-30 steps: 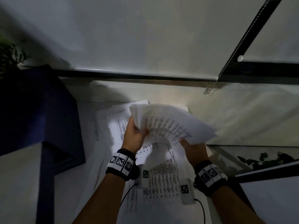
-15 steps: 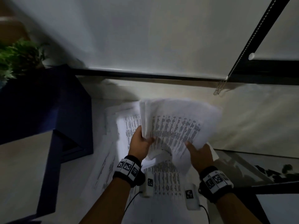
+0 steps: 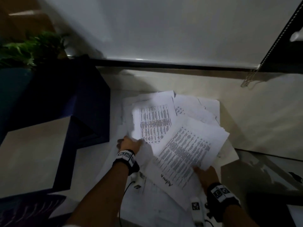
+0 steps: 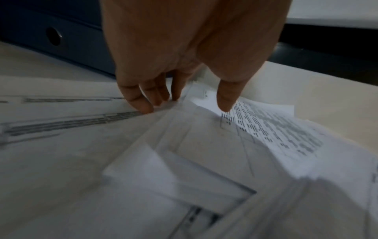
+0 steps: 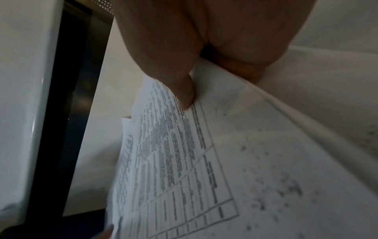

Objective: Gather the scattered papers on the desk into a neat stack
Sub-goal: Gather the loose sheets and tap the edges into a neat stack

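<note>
White printed papers lie scattered and overlapping on the pale desk (image 3: pixel 96 163). My right hand (image 3: pixel 203 171) pinches the near corner of a bundle of printed sheets (image 3: pixel 191 148). In the right wrist view the thumb presses on top of the bundle (image 5: pixel 174 161) and the fingers lie underneath, so the hand (image 5: pixel 214 84) grips it. My left hand (image 3: pixel 131 143) rests at the near left corner of another printed sheet (image 3: pixel 154 123). Its fairly straight fingertips (image 4: pixel 143 105) touch the paper edges (image 4: pixel 266 132) and the thumb lies on top. A sheet marked "Admin" (image 3: pixel 167 182) lies between my forearms.
A dark blue box file (image 3: pixel 65 104) stands left of the papers, close behind my left hand (image 4: pixel 184 106) in the left wrist view. A green plant (image 3: pixel 31 49) sits behind it. A window blind with a black frame (image 3: pixel 164 63) and bead chain (image 3: pixel 249 77) runs along the back. A dark surface (image 3: pixel 262 177) lies right.
Both hands held the bundle up before. My left hand has let go and dropped left onto the desk papers. My right hand has lowered the bundle toward the pile.
</note>
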Tool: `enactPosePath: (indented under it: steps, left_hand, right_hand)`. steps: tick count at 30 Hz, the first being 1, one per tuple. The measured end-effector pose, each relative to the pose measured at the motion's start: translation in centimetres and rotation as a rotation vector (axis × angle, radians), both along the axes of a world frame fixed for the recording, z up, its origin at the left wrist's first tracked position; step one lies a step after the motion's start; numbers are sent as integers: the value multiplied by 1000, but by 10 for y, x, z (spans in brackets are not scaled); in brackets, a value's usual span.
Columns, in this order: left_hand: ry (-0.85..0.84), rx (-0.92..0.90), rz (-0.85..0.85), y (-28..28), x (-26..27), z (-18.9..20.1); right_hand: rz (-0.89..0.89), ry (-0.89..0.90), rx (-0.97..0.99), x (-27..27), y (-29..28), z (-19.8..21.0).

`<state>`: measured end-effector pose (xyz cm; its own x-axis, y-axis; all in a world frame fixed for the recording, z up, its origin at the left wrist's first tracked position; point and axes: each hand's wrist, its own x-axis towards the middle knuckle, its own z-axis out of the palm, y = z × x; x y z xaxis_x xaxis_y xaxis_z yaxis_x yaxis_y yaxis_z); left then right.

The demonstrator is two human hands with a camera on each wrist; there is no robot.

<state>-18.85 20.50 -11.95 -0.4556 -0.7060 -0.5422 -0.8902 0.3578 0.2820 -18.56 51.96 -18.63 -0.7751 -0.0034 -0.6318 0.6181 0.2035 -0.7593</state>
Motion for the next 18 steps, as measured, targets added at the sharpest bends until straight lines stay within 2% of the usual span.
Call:
enactPosePath:
  steps: [3, 5, 7, 11, 13, 15, 18]
  left_hand:
    - [-42, -52, 27, 14, -23, 5]
    - [-11, -29, 27, 17, -33, 2]
    - [98, 12, 4, 15, -36, -3]
    - [311, -118, -193, 6, -31, -8]
    - [399, -21, -223, 4, -29, -9]
    - [395, 95, -159, 1, -30, -6]
    - [249, 194, -74, -1, -30, 1]
  right_hand:
    - [-10, 22, 47, 0, -3, 3]
    - [-7, 45, 100, 1, -4, 5]
    - [32, 93, 150, 2, -6, 9]
    - [36, 117, 191, 4, -10, 9]
    - [47, 123, 238, 5, -12, 6]
    - [47, 110, 260, 8, -13, 6]
    - [51, 141, 315, 9, -16, 14]
